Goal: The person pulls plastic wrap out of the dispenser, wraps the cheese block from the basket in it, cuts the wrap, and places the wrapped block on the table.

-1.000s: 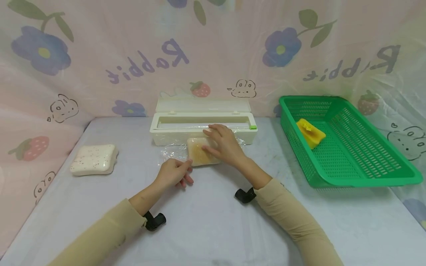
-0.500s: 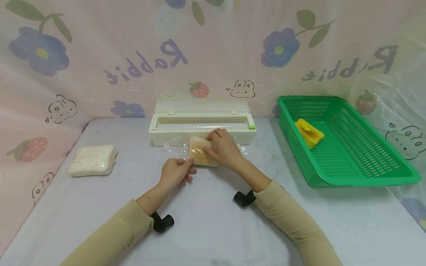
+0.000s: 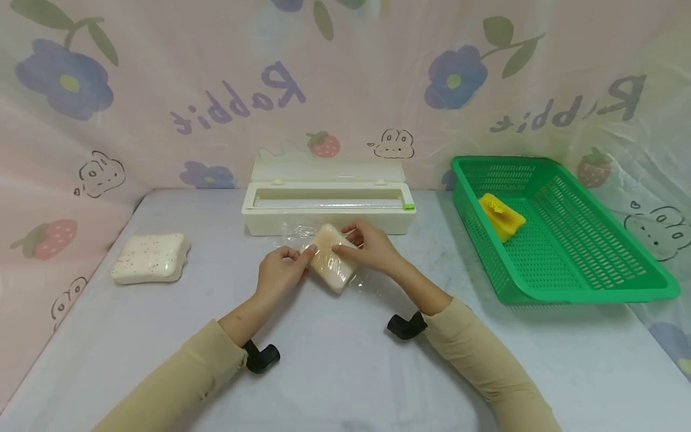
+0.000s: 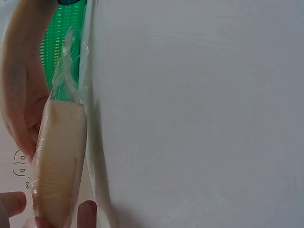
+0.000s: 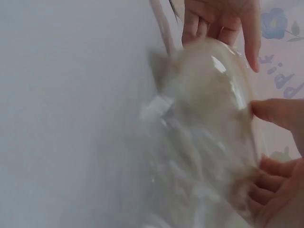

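Observation:
A toast-coloured bread slice (image 3: 330,264) wears clear cling film (image 4: 64,78), loose at its ends. My left hand (image 3: 278,275) pinches the slice's left side, thumb on top. On the other side my right hand (image 3: 376,247) grips it, thumb across the upper face and fingers beneath. Tilted cornerwise, the slice is in front of the white cling film dispenser (image 3: 329,223). The left wrist view catches the slice edge-on, browned along one part. In the right wrist view the film is blurred and bunched over the slice's near end.
The dispenser's lid (image 3: 329,172) stands raised against the patterned curtain. A pale, red-speckled bread-shaped block (image 3: 150,258) lies on the table's left. At right is a green basket (image 3: 594,295) with a yellow piece (image 3: 502,217) inside. Black wrist mounts (image 3: 406,326) hang below both wrists.
The slice has come away from the dispenser's front toward me and turned cornerwise. Both hands now hold it from opposite sides; the right hand went from spread over its top to gripping its side.

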Action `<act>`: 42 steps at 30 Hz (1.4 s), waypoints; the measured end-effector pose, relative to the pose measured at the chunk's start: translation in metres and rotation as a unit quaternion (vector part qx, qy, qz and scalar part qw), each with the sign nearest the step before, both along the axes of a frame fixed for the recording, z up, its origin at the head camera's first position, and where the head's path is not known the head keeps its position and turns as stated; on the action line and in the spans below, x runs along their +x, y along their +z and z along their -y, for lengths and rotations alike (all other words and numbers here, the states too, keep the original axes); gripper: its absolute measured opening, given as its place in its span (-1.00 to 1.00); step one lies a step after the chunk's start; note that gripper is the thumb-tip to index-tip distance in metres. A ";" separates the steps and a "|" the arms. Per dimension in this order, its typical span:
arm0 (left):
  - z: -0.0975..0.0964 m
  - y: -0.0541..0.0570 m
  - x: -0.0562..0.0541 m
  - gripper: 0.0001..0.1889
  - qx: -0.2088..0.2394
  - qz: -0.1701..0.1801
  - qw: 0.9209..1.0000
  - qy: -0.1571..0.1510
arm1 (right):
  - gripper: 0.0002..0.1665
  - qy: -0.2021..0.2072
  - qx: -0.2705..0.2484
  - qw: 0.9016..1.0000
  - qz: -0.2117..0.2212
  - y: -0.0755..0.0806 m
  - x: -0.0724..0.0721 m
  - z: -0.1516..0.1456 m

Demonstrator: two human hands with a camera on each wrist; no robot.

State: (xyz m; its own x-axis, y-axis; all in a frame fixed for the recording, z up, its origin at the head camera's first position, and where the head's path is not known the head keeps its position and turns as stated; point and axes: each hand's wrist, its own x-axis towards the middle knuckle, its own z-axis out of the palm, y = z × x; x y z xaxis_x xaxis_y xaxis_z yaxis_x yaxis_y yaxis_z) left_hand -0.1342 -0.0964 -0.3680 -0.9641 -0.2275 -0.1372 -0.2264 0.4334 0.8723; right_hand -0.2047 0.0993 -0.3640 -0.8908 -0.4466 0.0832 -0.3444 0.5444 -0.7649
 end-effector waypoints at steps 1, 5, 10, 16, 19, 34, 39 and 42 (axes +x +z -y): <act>0.000 -0.001 -0.001 -0.60 0.000 -0.001 1.000 -0.001 | -0.43 0.002 0.003 1.000 0.012 0.000 0.001 -0.001; 0.001 -0.004 -0.003 -0.60 0.017 -0.005 1.000 -0.003 | -0.34 0.014 0.019 0.998 0.057 0.002 0.006 -0.006; 0.000 -0.006 -0.007 -0.64 0.057 -0.009 0.998 -0.016 | -0.31 0.035 0.040 0.993 0.108 0.003 0.010 -0.010; -0.004 -0.005 -0.013 -0.63 0.079 0.000 0.996 -0.046 | -0.39 0.064 0.005 0.982 0.179 -0.002 0.014 -0.015; -0.005 -0.006 -0.016 -0.55 0.067 0.001 0.996 -0.062 | -0.41 0.071 0.003 0.978 0.198 -0.003 0.017 -0.018; -0.008 -0.011 -0.023 -0.33 0.001 0.030 0.997 -0.076 | -0.52 0.062 0.035 0.980 0.184 -0.008 0.013 -0.022; -0.003 -0.010 -0.026 -0.19 0.038 0.064 0.994 -0.084 | -0.57 0.034 0.032 0.986 0.158 -0.013 0.010 -0.019; 0.001 -0.010 -0.028 -0.23 0.049 0.069 0.992 -0.098 | -0.59 0.025 0.027 0.988 0.153 -0.015 0.008 -0.017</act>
